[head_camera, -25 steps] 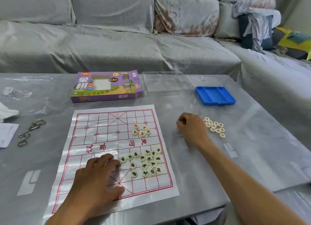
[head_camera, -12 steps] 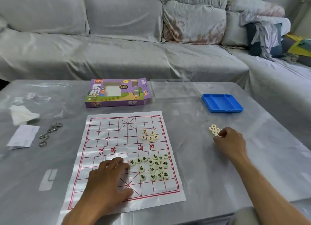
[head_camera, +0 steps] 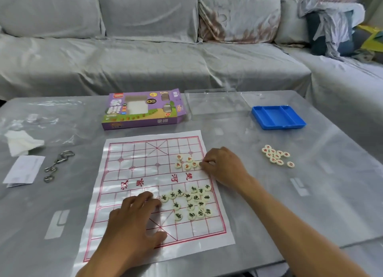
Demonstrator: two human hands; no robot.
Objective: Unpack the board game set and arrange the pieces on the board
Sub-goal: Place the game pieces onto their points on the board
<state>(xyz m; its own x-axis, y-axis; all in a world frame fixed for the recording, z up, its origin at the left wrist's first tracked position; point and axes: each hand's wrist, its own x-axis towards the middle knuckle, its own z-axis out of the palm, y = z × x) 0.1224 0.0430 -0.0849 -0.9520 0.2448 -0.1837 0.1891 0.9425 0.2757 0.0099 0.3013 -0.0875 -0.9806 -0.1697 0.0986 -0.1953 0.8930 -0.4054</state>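
Where the table (head_camera: 269, 193) runs off to our left, a crumpled tissue (head_camera: 20, 145) lies above a folded slip (head_camera: 23, 170), and just right of them sits a metal ring puzzle (head_camera: 58, 165). Next comes the purple box (head_camera: 143, 110), lying flat at the far side with its flap open, just beyond the board (head_camera: 132, 173). The board is a thin sheet with a red grid, spread flat near the front edge.

Our left hand (head_camera: 134, 225) rests palm down on the board's near half, fingers spread and flat, gripping nothing; its fingertips (head_camera: 145, 195) lie just beside the dark pieces (head_camera: 190, 202). Those discs sit in a loose cluster on the near right part of the grid, some touching.

Beyond the river line, a small group of red pieces (head_camera: 185, 161) sits near the board's right edge. Our right hand (head_camera: 222, 167) is curled there, thumb and fingers pinched together at a disc (head_camera: 200, 164) touching that group; we cannot tell whether the disc is lifted or resting on the sheet.

Further right, a clear lid (head_camera: 213, 104) lies beside the box, and a blue tray (head_camera: 277, 117) sits past it. Nearer us, off the board and well apart from it, a loose pile (head_camera: 275, 155) of red-marked discs rests on the table.
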